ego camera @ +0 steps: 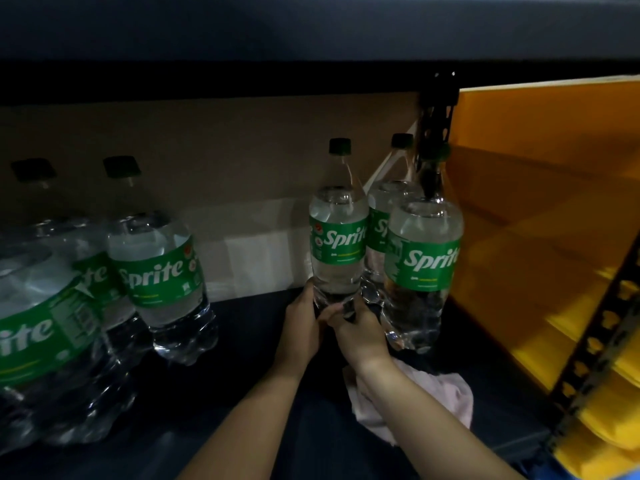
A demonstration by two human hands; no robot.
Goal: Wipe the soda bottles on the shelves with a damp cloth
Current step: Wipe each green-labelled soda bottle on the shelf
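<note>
Cloth (446, 393) lies on shelf (242, 393) under right forearm. Left hand (303, 322) and right hand (360, 329), fingers curled, both grip base of upright bottle (337, 233). Two more bottles just right, pack (69, 306) far left.

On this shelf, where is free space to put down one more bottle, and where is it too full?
Free: the dark shelf between the left bottle group and the held bottle, in front of the white box. Crowded: the right corner, where two bottles stand close beside the held one, with the pink cloth in front. The left group is packed too.
</note>
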